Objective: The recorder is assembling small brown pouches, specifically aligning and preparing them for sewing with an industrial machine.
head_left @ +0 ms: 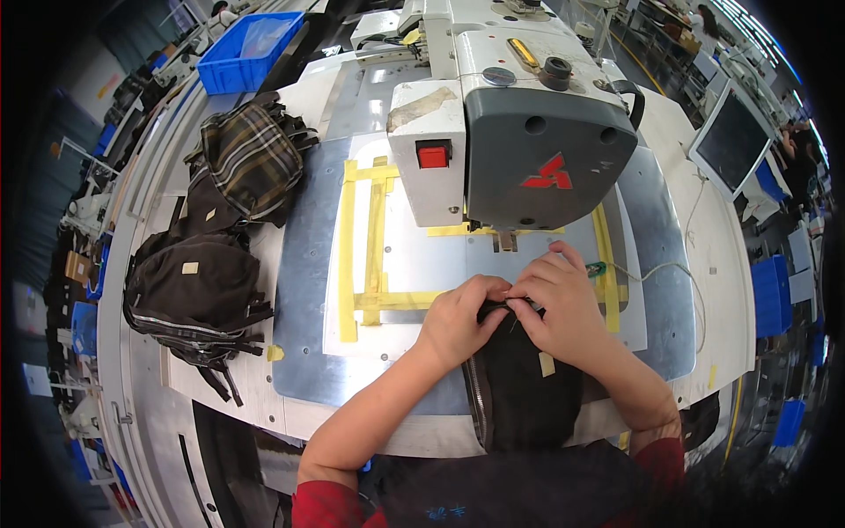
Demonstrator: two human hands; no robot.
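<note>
Left hand (459,322): thumb and fingers pinch the upper edge of a black fabric bag with a metal zipper along one side (528,400). Right hand (556,310): thumb and fingertips grip the same edge directly beside the left. The fingertips of both hands meet at this edge; the fabric between them is partly hidden.

The bag lies below the grip, extending from the fingertips toward the person, between the two forearms. The silver-toothed zipper (478,396) runs down its left side. A small rectangular beige label (547,364) sits on the bag, just below the right hand. The lower end of the bag reaches the front edge of the white worktable (729,326).

A small green item (596,268) with a pale cord is located just beside the right hand's fingers. Ahead of the grip, a white sheet (400,341) framed with yellow tape strips (349,264) rests on a grey metal plate (308,352). The white sewing machine head with a dark grey cover (550,145) stands above the sheet; a red rocker switch (432,157) is fitted on its left housing.

Left of the plate: a black bag with a beige label (194,295) and a brown plaid bag (251,158). Beyond them: a blue plastic bin (220,75).
</note>
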